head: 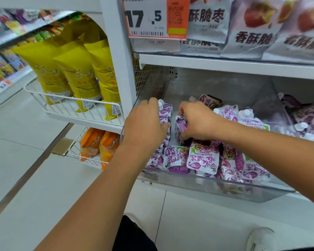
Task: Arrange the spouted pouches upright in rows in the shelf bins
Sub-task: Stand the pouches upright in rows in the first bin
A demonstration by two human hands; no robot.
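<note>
1. L hand (145,124) steadies the upright pouch row (165,115) at the clear bin's (207,189) left end, fingers flat.
2. R hand (196,122) grips a purple pouch (180,126) just beside it.
3. Best: seat it spout-up, tight to the row; loose pouches (203,160) in front wait.

Clear shelf bin (216,189) of spouted pouches (203,160)

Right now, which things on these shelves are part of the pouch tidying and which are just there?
Job:
purple spouted pouches
clear bin
left hand steadying the pouch row
right hand gripping a pouch

Just there:
yellow bags
orange packs
price tag
jujube bags
</note>
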